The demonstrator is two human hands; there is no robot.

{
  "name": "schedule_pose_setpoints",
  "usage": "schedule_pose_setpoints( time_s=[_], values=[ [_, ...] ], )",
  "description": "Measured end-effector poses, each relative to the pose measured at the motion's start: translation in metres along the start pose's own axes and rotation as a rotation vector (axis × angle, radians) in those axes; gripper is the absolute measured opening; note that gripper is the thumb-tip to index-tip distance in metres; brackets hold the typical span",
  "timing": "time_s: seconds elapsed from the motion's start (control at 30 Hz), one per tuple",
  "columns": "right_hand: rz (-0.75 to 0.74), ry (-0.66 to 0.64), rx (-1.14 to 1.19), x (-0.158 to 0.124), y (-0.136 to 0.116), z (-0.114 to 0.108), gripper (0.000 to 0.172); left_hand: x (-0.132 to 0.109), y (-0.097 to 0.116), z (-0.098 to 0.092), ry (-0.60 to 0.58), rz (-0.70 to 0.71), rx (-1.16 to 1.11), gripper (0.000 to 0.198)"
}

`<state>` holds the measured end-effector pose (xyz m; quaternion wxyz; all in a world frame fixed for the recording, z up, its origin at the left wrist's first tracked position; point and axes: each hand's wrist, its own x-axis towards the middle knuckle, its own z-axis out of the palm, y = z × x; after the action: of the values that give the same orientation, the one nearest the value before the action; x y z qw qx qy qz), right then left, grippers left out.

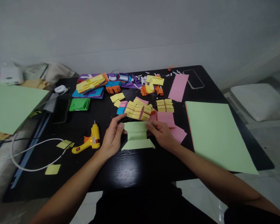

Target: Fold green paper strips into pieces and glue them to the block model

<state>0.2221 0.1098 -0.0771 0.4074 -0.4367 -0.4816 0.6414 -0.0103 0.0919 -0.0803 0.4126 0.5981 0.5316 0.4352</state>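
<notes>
1. Looks mid-fold: pleating green paper [137, 136], flat on the black worktop [135, 174], centre front.
2. Pinching its left edge with left hand [113, 135] fingers; gripping its right edge with right hand [162, 134] fingers.
3. Probably calls for squared edges and firm pressure along 1 more crease.
4. Thin, matte, sharply creased, flaring below; slit yellow pieces [138, 111] just behind, glossy glue gun [87, 142] left.

Dim, soft light from above leaves a pale glare patch on the black table [135, 168] near its front edge, with only faint shadows. The middle, around the green paper [136, 135], is fairly sharp, while the left edge looks smeared and the wall [140, 31] grainy. Wide-angle distortion bends the table's sides.
</notes>
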Motion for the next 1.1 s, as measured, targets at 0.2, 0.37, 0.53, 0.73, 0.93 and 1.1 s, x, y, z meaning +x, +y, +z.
schedule_pose_setpoints(
  time_s=[0.2,0.37,0.53,0.73,0.93,1.1],
  values=[
    [-0.025,0.045,-0.046,0.000,0.002,0.001,0.047,0.000,0.001,0.000,-0.003,-0.011,-0.044,0.049],
    [-0.056,0.068,-0.086,-0.001,0.003,0.003,0.048,0.002,0.009,0.004,-0.004,-0.063,-0.056,0.043],
    [-0.051,0.104,-0.131,-0.003,0.001,0.004,0.040,0.002,0.012,0.007,-0.039,-0.107,-0.068,0.036],
    [-0.160,0.101,-0.238,-0.004,0.000,0.003,0.026,0.001,0.013,0.009,-0.099,-0.110,-0.089,0.036],
    [-0.138,0.085,-0.308,-0.002,-0.001,0.000,0.021,0.003,0.014,0.007,-0.114,-0.149,-0.124,0.038],
    [-0.111,0.070,-0.285,-0.002,-0.002,0.001,0.022,0.005,0.019,0.008,-0.093,-0.184,-0.140,0.033]
  ],
)
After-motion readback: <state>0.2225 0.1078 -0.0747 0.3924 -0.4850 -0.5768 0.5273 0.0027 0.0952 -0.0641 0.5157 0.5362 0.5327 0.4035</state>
